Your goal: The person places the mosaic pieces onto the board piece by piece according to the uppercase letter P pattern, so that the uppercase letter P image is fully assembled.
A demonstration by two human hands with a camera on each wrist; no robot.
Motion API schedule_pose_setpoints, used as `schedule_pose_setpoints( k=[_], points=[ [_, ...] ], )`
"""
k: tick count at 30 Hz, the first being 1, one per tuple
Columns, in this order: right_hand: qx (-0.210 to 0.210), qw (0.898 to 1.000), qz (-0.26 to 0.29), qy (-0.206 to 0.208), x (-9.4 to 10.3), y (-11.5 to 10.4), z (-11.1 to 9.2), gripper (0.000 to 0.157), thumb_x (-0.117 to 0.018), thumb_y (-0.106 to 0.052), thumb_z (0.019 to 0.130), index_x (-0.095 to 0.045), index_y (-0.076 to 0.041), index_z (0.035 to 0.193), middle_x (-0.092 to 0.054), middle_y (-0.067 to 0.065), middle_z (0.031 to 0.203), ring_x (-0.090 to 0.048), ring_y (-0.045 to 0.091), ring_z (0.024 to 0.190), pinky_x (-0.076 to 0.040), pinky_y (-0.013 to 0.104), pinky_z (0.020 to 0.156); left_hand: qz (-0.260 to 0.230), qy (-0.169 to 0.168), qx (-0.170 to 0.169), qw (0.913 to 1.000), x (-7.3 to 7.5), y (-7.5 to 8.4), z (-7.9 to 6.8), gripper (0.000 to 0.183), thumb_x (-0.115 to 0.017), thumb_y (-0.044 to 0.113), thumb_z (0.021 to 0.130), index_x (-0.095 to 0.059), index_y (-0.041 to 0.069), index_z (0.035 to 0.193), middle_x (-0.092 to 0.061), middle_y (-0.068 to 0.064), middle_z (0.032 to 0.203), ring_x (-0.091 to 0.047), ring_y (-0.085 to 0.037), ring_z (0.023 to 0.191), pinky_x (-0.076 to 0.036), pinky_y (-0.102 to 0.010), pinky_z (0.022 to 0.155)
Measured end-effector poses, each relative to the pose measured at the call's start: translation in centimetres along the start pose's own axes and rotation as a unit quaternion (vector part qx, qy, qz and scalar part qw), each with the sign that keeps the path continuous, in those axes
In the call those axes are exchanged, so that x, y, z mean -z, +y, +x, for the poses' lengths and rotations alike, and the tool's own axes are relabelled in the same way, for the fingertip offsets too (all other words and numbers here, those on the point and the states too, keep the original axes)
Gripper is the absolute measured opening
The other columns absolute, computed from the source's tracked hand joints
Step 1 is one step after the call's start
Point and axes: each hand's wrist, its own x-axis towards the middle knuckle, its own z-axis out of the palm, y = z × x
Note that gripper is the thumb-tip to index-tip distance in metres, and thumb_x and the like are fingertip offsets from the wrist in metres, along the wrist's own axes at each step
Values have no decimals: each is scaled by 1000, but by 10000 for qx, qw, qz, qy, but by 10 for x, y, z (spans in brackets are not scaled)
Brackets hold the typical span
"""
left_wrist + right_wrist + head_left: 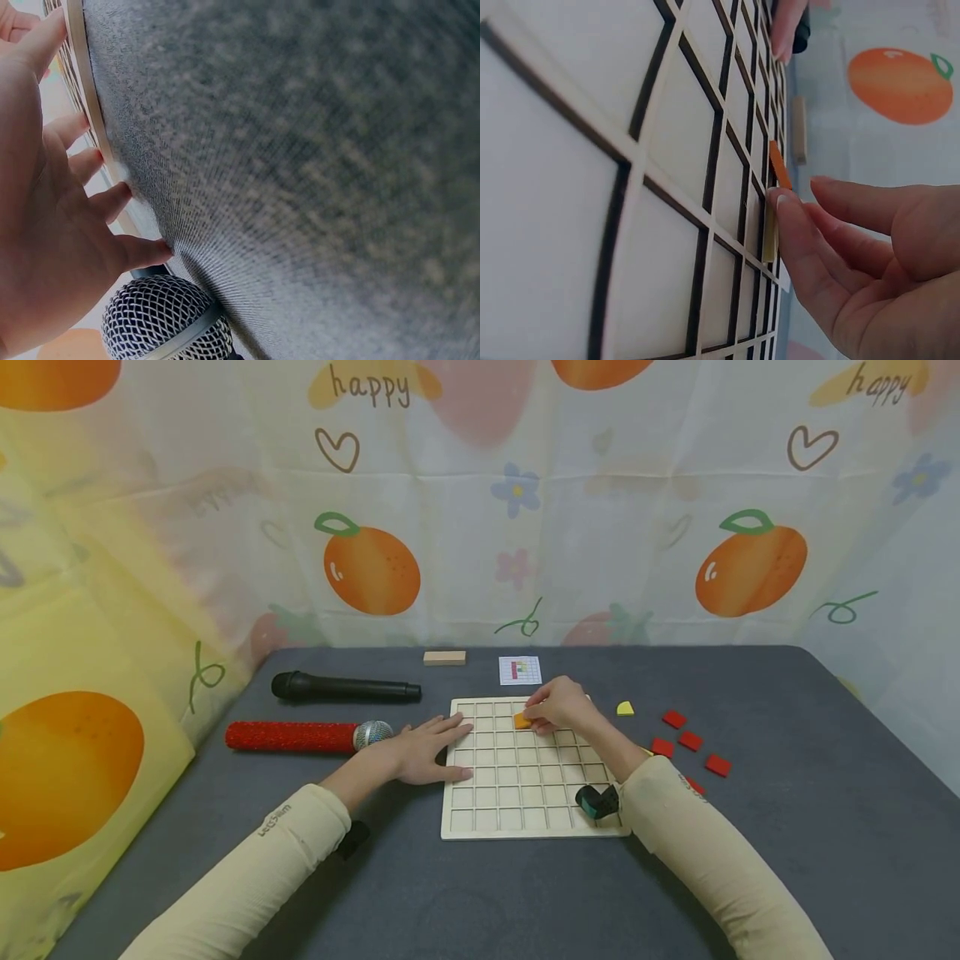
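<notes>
Head view shows the right hand (562, 706) with its fingers pinching an orange tile (521, 721) at the far part of the gridded board (510, 797). The left hand (427, 747), fingers spread apart, rests on the board's left edge, near a red microphone (292, 737). Red tiles (717, 765) lie on the surface (450, 902) at right; a printed card (520, 670) lies beyond the board's far edge.

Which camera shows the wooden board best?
The head view: it shows nearly the whole board from above. The left wrist view catches mainly one edge; the right wrist view shows some squares close up, slanted.
</notes>
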Motion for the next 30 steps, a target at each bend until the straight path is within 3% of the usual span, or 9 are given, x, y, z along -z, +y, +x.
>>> schedule_pose_setpoints(
  k=[8,20,25,30],
  points=[
    [48,9998,148,-150,5,3,0,20,-66,-8,90,-68,4,106,-68,16,85,-67,21,69,-56,32,64,47,9,-5,10000,-1,0,0,83,-50,64,89,-18,24,154,-9,1,159,-6,-28,144,-9,-62,108],
    [611,9944,261,-818,31,22,3,35,-58,-22,97,-59,-2,125,-64,15,104,-63,24,89,-54,35,75,38,44,-103,9999,0,1,-2,82,-50,61,90,-19,20,154,-10,-2,159,-7,-29,144,-10,-64,106],
    [699,9907,611,-996,43,31,1,42,-55,-26,99,-53,1,132,-60,18,111,-61,27,96,-52,37,81,31,36,-95,9999,1,2,-3,81,-50,61,91,-19,20,154,-10,-3,159,-7,-29,144,-10,-64,106],
    [515,9875,1045,-1065,57,39,-1,46,-51,-26,101,-47,2,137,-55,22,118,-58,25,99,-51,36,85,35,4,-88,10000,1,1,-2,82,-49,61,91,-18,20,154,-9,-3,159,-7,-29,144,-10,-63,107]
  ],
)
